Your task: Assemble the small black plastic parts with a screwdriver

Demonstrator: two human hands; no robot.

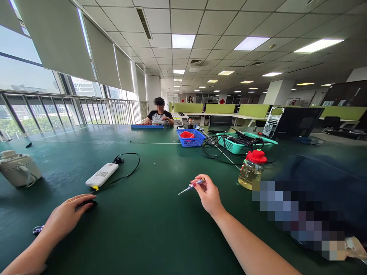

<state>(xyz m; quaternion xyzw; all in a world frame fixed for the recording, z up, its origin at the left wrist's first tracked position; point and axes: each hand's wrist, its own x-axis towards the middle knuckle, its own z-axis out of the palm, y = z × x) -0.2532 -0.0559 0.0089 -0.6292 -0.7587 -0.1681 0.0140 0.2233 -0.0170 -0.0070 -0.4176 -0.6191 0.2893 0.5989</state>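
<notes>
My right hand [210, 194] is closed around a small screwdriver [190, 186], whose thin metal shaft points left and down over the table. At the left, my left hand [67, 214] rests low on the table, with thumb and fingers about a small black object [89, 205] that they mostly cover. Just beyond those fingertips lies a white power bank [101, 175] with a yellow plug [94, 188] at its near end. A black cable [134, 168] loops beside it. Something shiny and purple [38, 230] shows partly behind my left wrist.
On the green table [149, 236] stand a beige flask [20, 168] and a red-lidded jar [252, 170]. Farther back are a blue basket [190, 142], a green basket [233, 147] with cables, and a computer case [292, 121]. A person [159, 114] sits opposite. Dark fabric [323, 183] lies right.
</notes>
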